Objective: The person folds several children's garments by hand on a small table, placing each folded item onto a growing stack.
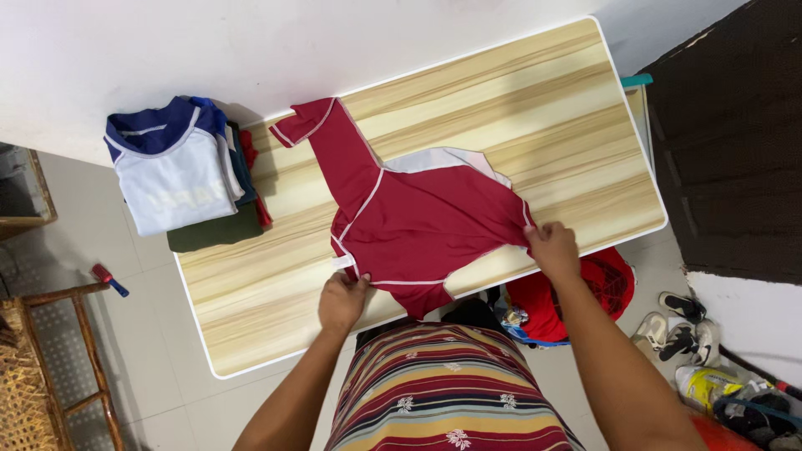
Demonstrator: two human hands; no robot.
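Note:
A dark red shirt with white piping and a white panel lies spread on the light wooden table, one sleeve stretched toward the far left. My left hand pinches the shirt's near left edge at the table's front. At the near right, my right hand grips the shirt's other edge. Part of the garment hangs over the table's front edge.
A stack of folded clothes, topped by a white and blue shirt, sits on the table's left end. A pile of red clothes lies on the floor by the table. Shoes lie at right, a wicker chair at left.

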